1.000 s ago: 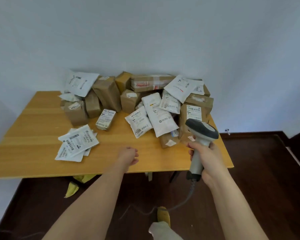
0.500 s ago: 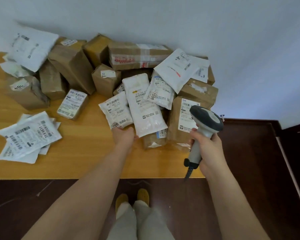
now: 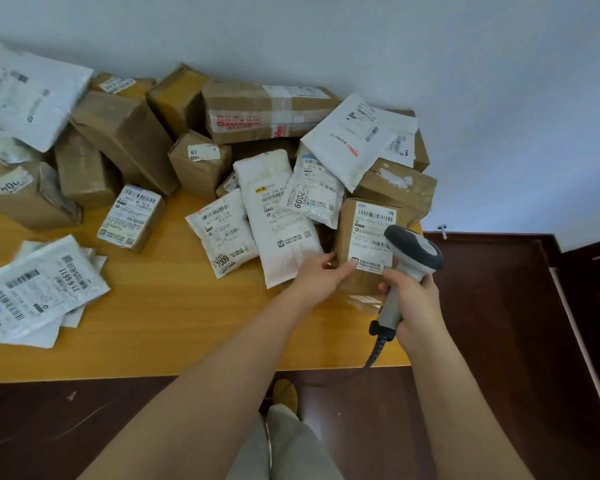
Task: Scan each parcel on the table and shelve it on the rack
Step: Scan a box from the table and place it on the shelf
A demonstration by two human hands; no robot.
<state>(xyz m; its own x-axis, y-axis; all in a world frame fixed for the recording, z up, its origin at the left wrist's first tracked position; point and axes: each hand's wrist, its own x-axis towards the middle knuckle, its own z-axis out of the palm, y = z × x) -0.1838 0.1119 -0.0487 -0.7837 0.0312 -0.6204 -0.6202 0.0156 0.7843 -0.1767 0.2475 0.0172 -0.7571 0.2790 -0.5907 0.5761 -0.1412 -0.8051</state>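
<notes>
The upright brown parcel (image 3: 364,258), long axis vertical at the worktop's (image 3: 160,327) corner, is touched by the left hand's (image 3: 321,275) relaxed fingers, while the scanner (image 3: 409,268) is gripped just right of it by the right hand (image 3: 413,306).

A white sticker (image 3: 203,153) on a small brown box is showing "82". A torn label (image 3: 11,183) on the brown box at far left is reading "404" upside down. A small white mailer (image 3: 222,233) is bearing "7009" in bold near its lower edge. Another white pouch (image 3: 313,195) is carrying "2009" printed sideways. The flat white mailer (image 3: 42,289) at lower left is displaying "7116611". The label (image 3: 371,237) on the brown box at the bench's right edge is reading "502-602-32" under its barcode; smaller print there is staying illegible.
</notes>
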